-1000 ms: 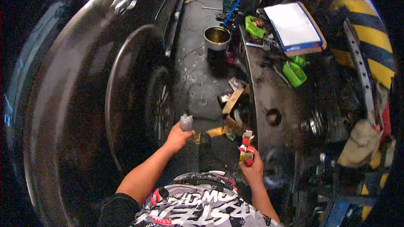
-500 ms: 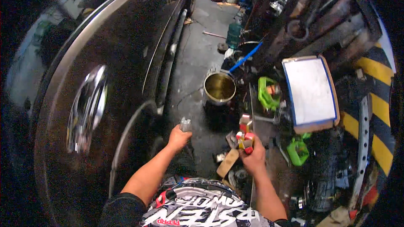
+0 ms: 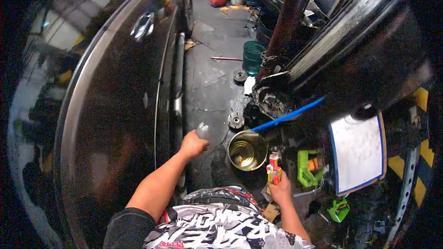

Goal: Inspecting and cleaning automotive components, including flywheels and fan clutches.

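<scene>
My left hand (image 3: 194,144) is closed around a pale, clear-to-silvery bundle (image 3: 202,130), held over the floor beside the dark car door (image 3: 124,97). Its exact kind is blurred. In my right hand (image 3: 280,189) are several small red, yellow and white cardboard boxes (image 3: 273,174), gripped together with some open ends upward. Just left of and beyond these boxes stands an open metal can (image 3: 247,151) with a shiny golden inside. The boxes look close to its rim, but I cannot tell whether they touch.
A blue stick (image 3: 288,114) slants from behind the can. Round metal parts (image 3: 236,120) lie on the floor (image 3: 207,87). Right of me are green plastic holders (image 3: 310,168) and a blue-edged white board (image 3: 360,152). A teal container (image 3: 253,57) and a red jug (image 3: 218,0) stand farther off.
My view has moved forward along the car. The can now appears nearer, between my hands. Both hands keep hold of the same things.
</scene>
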